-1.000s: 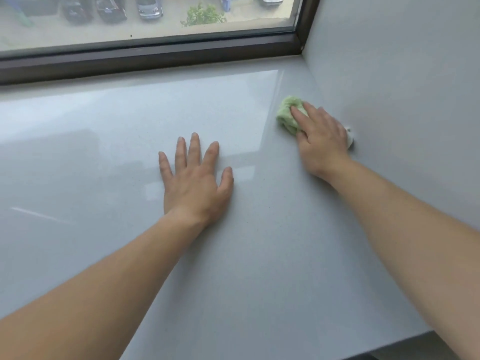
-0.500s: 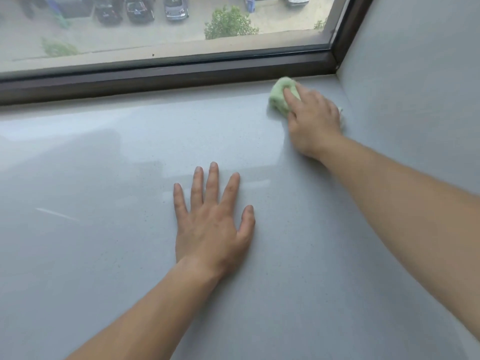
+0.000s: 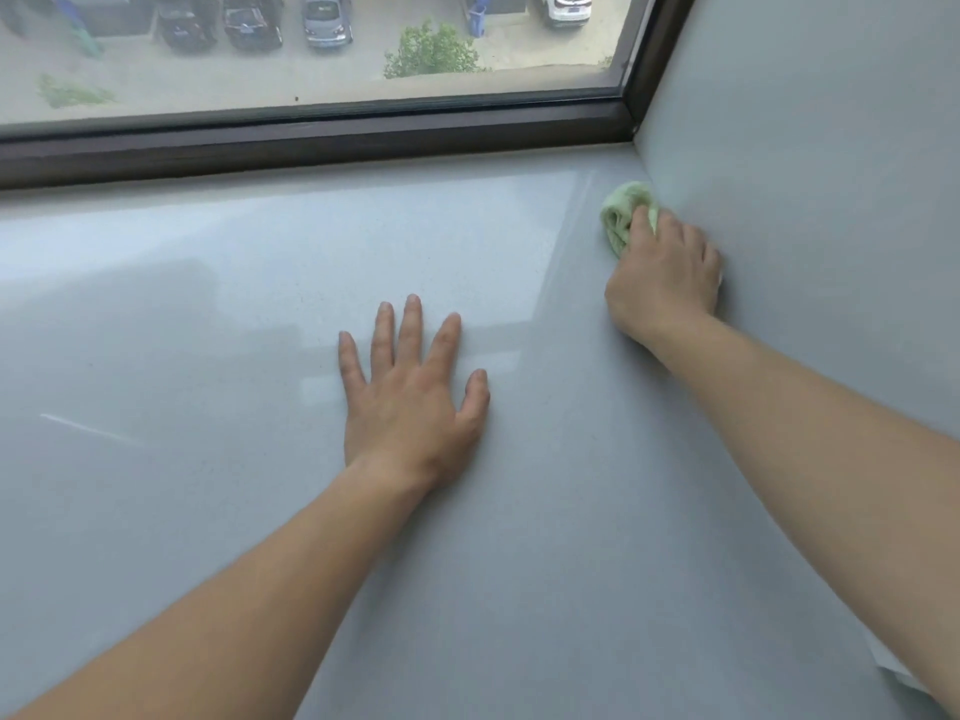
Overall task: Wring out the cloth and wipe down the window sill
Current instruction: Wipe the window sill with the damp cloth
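Note:
A bunched light-green cloth (image 3: 621,215) lies on the glossy pale grey window sill (image 3: 208,314), at the right side where the sill meets the side wall. My right hand (image 3: 665,280) presses down on the cloth and grips it; most of the cloth is hidden under the fingers. My left hand (image 3: 410,392) rests flat on the middle of the sill, fingers spread, holding nothing.
A dark brown window frame (image 3: 322,137) runs along the sill's far edge, with glass above it. A grey side wall (image 3: 810,210) rises at the right and meets the frame in the far right corner.
My right hand slid the cloth up toward the window frame, then back along the wall side a little. The left hand stayed flat on the sill.

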The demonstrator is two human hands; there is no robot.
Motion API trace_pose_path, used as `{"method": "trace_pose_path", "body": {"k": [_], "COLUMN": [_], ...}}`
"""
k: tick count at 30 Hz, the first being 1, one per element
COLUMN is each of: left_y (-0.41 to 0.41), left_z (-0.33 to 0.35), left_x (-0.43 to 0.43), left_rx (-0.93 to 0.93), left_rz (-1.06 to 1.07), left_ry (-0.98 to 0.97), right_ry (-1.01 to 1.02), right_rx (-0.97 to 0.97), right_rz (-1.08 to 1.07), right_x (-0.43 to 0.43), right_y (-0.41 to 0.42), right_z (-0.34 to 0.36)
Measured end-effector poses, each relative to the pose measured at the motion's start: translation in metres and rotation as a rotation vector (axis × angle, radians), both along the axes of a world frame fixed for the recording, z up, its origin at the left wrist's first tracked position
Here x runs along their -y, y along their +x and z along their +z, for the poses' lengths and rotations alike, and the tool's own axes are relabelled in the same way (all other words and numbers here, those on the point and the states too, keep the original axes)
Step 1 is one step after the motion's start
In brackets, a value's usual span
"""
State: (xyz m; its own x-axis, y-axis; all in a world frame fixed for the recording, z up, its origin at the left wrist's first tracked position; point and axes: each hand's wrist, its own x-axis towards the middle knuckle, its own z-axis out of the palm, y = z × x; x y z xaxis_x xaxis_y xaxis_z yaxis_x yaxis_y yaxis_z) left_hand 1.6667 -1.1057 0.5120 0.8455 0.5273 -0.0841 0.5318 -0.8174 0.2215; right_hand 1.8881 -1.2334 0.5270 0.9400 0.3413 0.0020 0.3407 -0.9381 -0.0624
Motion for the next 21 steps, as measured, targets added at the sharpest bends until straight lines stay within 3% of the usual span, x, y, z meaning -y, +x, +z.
{"method": "trace_pose_path", "body": {"k": [6,12,18,21], "left_y": [-0.011,-0.095,-0.206,-0.241], "left_z": [0.005,0.017,0.023,0.024], "left_x": [-0.009,0.015,0.041,0.046], "left_rx": [0.065,0.100,0.063,0.081], "left_rz": [-0.096,-0.154,-0.128,-0.115], "left_ry": [-0.131,-0.158,-0.142,-0.201], "right_ry": [0.068,0.168,0.330,0.333], "right_rx": [0.064,-0.064,-0.066,-0.068], "right_rz": [0.016,0.007,-0.061,0.018], "right_x": [0.123,0.212,0.216,0.197], "right_y": [-0.134,-0.234,-0.286,-0.318], "right_z": [-0.011,-0.002,-0.001,-0.002]}}
